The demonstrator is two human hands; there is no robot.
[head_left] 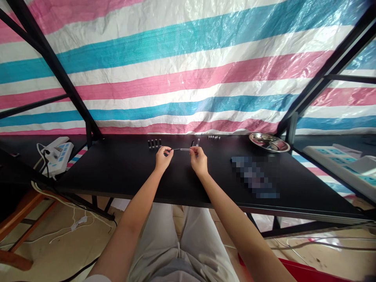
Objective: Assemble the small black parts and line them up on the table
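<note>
My left hand (163, 156) and my right hand (198, 159) are stretched out over the black table (123, 168), fingers pinched. Between them they hold a thin pen-like rod (180, 149), dark at the left end and clear toward the right, lying level. My right hand also seems to hold a second clear tube (197, 142) that points up. A short row of small black cylinders (154, 143) stands just behind my left hand. One more black piece (192, 143) stands behind my right hand.
A row of small metal parts (214, 137) lies at the table's back edge. A shiny metal bowl (269, 142) sits back right. Power strips lie at the left (57, 154) and right (340, 160). A striped tarp (188, 70) hangs behind; black frame bars (53, 66) slant at both sides.
</note>
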